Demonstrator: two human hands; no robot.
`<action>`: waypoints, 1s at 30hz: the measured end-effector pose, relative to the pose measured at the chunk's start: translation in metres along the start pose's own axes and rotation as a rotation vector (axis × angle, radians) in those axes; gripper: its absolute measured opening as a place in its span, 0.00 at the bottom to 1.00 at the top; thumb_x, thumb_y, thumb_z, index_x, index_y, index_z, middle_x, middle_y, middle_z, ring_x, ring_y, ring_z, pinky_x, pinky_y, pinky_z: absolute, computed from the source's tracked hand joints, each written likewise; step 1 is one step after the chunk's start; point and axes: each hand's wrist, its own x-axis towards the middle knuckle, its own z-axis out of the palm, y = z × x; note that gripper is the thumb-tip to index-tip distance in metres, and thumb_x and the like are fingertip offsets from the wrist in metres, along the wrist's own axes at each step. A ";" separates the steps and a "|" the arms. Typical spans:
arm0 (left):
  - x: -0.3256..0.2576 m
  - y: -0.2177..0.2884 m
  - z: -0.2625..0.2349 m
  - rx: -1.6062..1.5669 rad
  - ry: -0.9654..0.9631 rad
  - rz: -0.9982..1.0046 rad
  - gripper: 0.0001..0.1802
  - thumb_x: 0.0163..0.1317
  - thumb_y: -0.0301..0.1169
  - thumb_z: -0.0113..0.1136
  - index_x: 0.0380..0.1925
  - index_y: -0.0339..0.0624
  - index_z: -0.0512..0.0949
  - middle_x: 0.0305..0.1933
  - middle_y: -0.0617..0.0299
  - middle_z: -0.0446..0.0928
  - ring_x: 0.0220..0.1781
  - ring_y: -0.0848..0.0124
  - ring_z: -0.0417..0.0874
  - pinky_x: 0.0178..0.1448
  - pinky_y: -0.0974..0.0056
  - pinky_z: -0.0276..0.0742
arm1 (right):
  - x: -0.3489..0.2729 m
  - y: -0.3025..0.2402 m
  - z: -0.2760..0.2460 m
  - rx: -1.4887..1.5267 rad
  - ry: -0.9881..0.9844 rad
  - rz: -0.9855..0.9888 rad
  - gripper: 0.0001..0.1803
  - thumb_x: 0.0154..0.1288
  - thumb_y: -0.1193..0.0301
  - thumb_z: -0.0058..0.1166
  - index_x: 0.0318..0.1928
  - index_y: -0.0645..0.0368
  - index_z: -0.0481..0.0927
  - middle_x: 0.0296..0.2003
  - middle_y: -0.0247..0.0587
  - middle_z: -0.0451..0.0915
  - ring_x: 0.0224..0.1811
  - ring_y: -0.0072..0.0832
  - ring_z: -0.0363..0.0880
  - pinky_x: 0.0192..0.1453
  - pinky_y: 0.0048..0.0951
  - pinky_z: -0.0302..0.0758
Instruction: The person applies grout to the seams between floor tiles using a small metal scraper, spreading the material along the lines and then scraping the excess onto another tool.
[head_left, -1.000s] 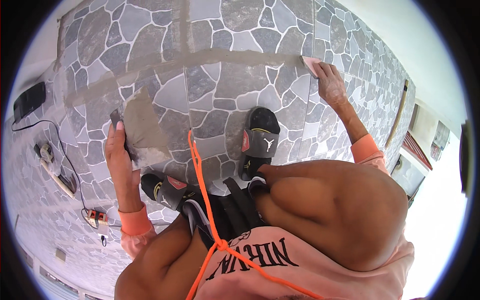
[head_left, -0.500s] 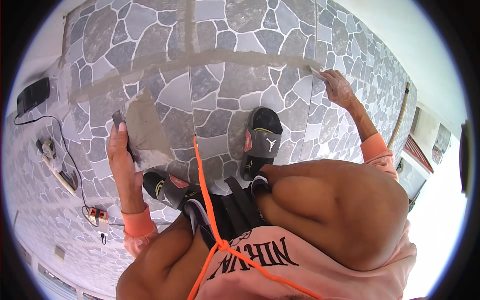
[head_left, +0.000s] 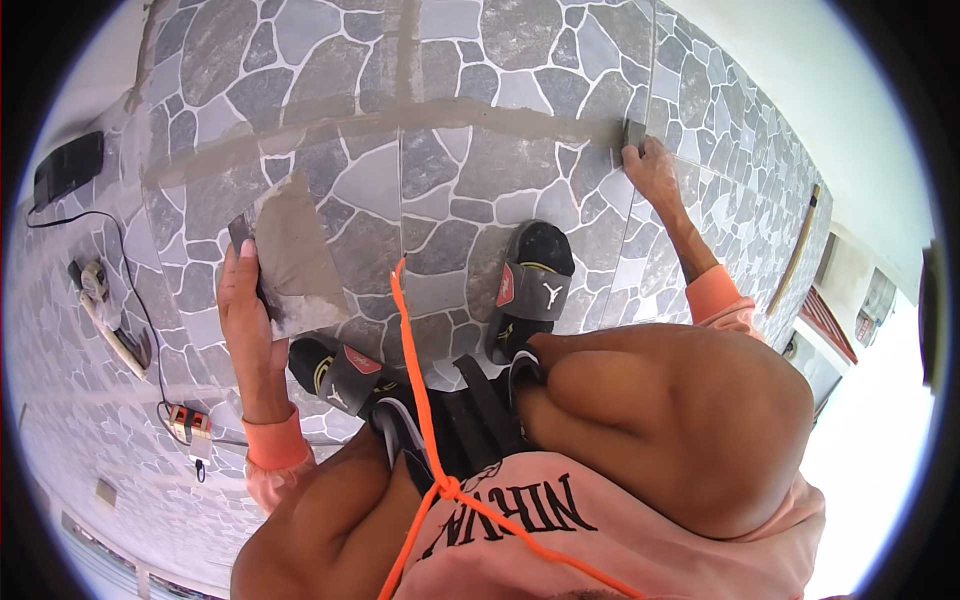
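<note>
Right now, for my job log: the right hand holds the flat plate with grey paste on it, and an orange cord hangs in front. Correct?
Not quite: the head view shows the left hand holding the flat plate with grey paste on it. The orange cord does hang in front.

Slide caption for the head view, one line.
Left hand holds a plate of grey paste; right hand holds a small flat tool at a smeared tile joint.

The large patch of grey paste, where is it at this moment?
In the head view, the patch is left of centre, just to the right of the left hand and above the left sandal in the picture.
</note>
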 end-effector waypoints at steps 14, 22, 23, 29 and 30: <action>0.003 0.009 -0.012 -0.008 0.007 0.022 0.17 0.72 0.37 0.47 0.53 0.38 0.73 0.48 0.60 0.78 0.47 0.71 0.80 0.49 0.65 0.78 | -0.034 -0.224 0.061 0.217 -0.013 -0.501 0.24 0.58 0.66 0.48 0.50 0.72 0.73 0.36 0.59 0.75 0.37 0.54 0.78 0.43 0.49 0.76; -0.008 0.014 -0.009 -0.010 0.091 0.061 0.16 0.71 0.37 0.48 0.51 0.37 0.74 0.47 0.59 0.79 0.45 0.70 0.81 0.47 0.64 0.79 | -0.011 -0.232 0.021 1.263 -0.898 -0.059 0.19 0.65 0.69 0.50 0.55 0.64 0.74 0.54 0.49 0.76 0.50 0.42 0.80 0.50 0.45 0.79; -0.006 0.009 -0.007 -0.010 0.073 0.060 0.16 0.71 0.37 0.48 0.51 0.37 0.74 0.47 0.59 0.79 0.45 0.70 0.81 0.47 0.64 0.79 | -0.011 -0.209 0.014 1.458 -0.914 0.004 0.19 0.65 0.72 0.51 0.55 0.63 0.73 0.54 0.47 0.76 0.51 0.39 0.79 0.51 0.47 0.79; 0.000 0.004 -0.002 0.002 0.067 0.010 0.16 0.71 0.37 0.47 0.52 0.38 0.73 0.48 0.59 0.78 0.46 0.70 0.81 0.48 0.64 0.78 | -0.025 -0.108 -0.028 2.046 -0.853 0.082 0.25 0.64 0.77 0.54 0.61 0.64 0.66 0.56 0.50 0.73 0.59 0.44 0.74 0.58 0.55 0.77; 0.002 0.003 0.005 0.011 0.030 0.010 0.16 0.71 0.37 0.47 0.52 0.38 0.73 0.47 0.59 0.78 0.45 0.70 0.81 0.48 0.64 0.78 | -0.030 -0.090 -0.027 2.054 -0.832 0.084 0.25 0.64 0.77 0.54 0.61 0.64 0.66 0.56 0.50 0.73 0.59 0.44 0.74 0.58 0.55 0.77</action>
